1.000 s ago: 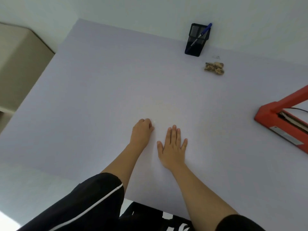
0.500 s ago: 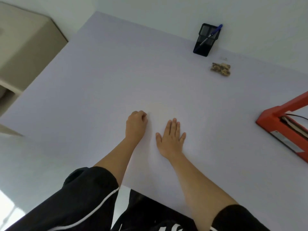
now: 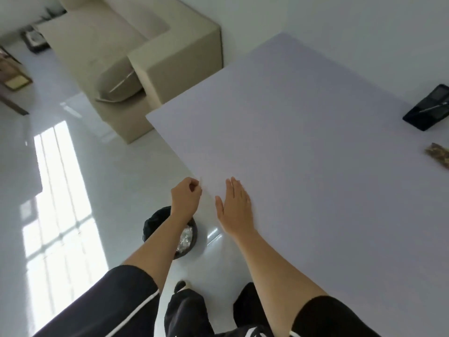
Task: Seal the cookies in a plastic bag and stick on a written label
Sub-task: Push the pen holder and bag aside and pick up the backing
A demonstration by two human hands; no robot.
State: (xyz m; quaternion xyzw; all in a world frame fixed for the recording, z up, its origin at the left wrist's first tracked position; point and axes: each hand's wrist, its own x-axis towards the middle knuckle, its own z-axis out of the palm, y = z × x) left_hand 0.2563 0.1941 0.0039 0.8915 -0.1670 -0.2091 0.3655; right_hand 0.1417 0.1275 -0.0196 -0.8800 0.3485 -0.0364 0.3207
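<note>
Resting palm-down on the surface [image 3: 315,142] close to its near edge, the right hand [image 3: 234,207] is lying flat, fingers straight and together, thumb spread to the side, grasping nothing. Left hand [image 3: 185,199] is sitting right at the near edge, just beside the right hand and not touching it; its fingers are curled in tight with the thumb tip against the forefinger. A faint pale sliver is showing at those fingertips, too small and blurred to identify, so whether anything is pinched cannot be told. Cookies [image 3: 438,155] are lying as a small brown cluster on the surface, well apart from both hands, toward the far right, and are partly cut off by the frame edge. Black mesh pen holder [image 3: 426,114] is standing beyond the cookies, near the far edge of the surface. Below the near edge, a round bin [image 3: 155,222] with a black liner is standing on the glossy white floor [image 3: 102,190], partly hidden by the left forearm; crumpled clear material is showing inside it. Beige sofa [image 3: 145,45] is standing beyond the near-left corner of the surface.
</note>
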